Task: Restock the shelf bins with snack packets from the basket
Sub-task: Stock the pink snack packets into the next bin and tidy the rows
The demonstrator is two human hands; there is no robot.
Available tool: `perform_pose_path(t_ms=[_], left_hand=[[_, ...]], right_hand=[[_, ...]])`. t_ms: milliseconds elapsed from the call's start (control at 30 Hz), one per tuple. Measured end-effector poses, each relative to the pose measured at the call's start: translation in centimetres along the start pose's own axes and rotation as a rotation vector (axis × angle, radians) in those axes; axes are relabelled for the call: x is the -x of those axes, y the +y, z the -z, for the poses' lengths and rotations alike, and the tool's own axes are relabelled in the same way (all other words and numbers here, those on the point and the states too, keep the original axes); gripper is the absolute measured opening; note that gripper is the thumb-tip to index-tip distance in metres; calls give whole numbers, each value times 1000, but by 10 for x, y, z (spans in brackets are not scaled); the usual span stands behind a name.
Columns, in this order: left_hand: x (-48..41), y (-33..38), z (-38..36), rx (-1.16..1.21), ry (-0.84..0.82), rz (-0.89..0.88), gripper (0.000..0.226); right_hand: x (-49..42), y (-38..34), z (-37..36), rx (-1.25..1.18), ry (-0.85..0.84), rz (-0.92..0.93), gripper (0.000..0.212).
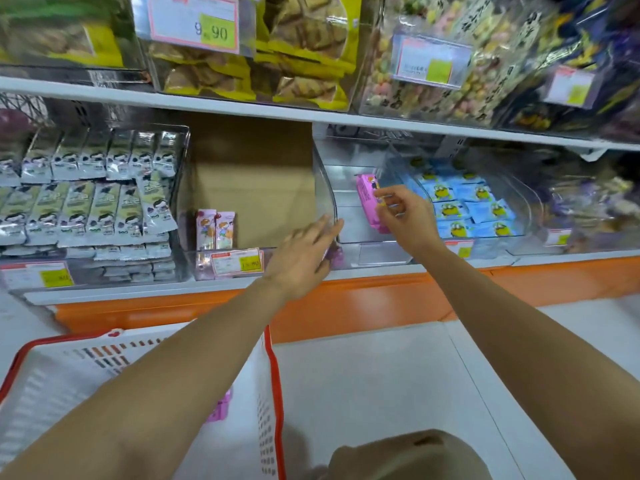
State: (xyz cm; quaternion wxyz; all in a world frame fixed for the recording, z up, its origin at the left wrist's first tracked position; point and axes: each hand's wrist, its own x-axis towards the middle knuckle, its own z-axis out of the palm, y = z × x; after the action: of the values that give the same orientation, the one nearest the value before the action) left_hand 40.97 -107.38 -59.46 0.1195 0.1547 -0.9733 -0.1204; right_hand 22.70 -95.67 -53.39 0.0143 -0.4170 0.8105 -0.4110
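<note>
- The right hand (403,216) pinches a pink snack packet (367,199) by its near edge, fingertips curled round it, holding it upright inside a clear shelf bin (323,188)
- The left hand (304,258), fingers straight and together, rests against that bin's curved left wall (apparently steadying it)
- The packet looks light, soft and crinkly, with slick film; a grip along a sealed edge should hold without crushing the contents
- The bin is almost bare, so room is ample; the upper shelf (242,110) hangs close over it, and blue packets (460,209) fill the bin just right
- The basket (273,375) stands below left, another pink packet (221,408) showing inside
</note>
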Motion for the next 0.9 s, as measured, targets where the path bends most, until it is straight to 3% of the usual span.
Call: perform_pose_path(t_ms=[167, 367, 633, 900], left_hand=[[1, -14, -16, -114, 126, -85, 76], [-2, -18, -22, -188, 166, -129, 82], [-2, -18, -24, -202, 151, -118, 83], [0, -14, -18, -180, 114, -93, 84]], right_hand=[[-21, 10, -23, 140, -152, -105, 22], [-37, 18, -50, 408, -383, -199, 16], [-46, 26, -54, 425, -526, -223, 11], [-32, 16, -43, 301, -424, -201, 10]])
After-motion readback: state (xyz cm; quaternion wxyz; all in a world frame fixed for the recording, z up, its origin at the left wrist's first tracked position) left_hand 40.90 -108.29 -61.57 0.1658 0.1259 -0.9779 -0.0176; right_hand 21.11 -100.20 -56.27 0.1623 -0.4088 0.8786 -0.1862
